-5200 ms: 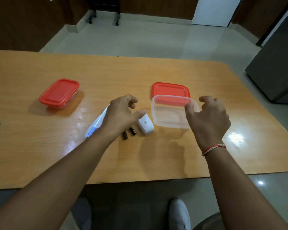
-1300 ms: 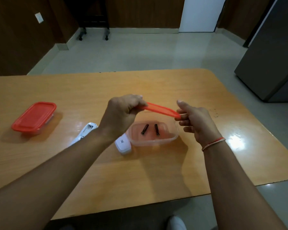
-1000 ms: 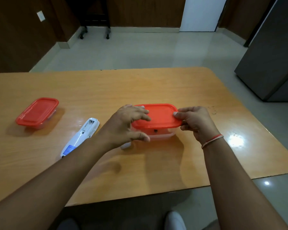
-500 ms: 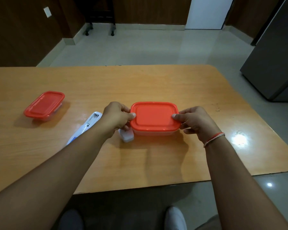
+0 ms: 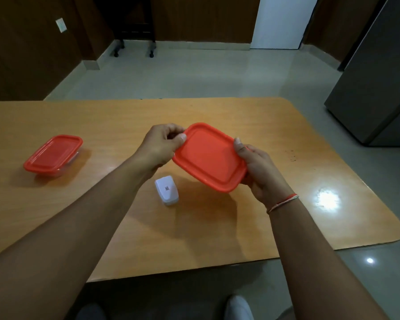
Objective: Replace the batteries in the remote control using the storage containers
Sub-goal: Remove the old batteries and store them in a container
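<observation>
Both hands hold a red-lidded container lifted off the wooden table and tilted toward me. My left hand pinches its far left corner. My right hand grips its right side, thumb on the lid. Its contents are hidden by the lid. The white battery cover lies on the table just below the container. A second red-lidded container sits closed at the left. The remote control is hidden behind my left forearm.
The table's front edge runs close to my body, and its right end is rounded. A grey cabinet stands on the floor at the right. A wheeled stand is against the far wall.
The lid was pressed onto the container holding the two batteries. Both hands have since lifted the closed container off the table and tilted it.
</observation>
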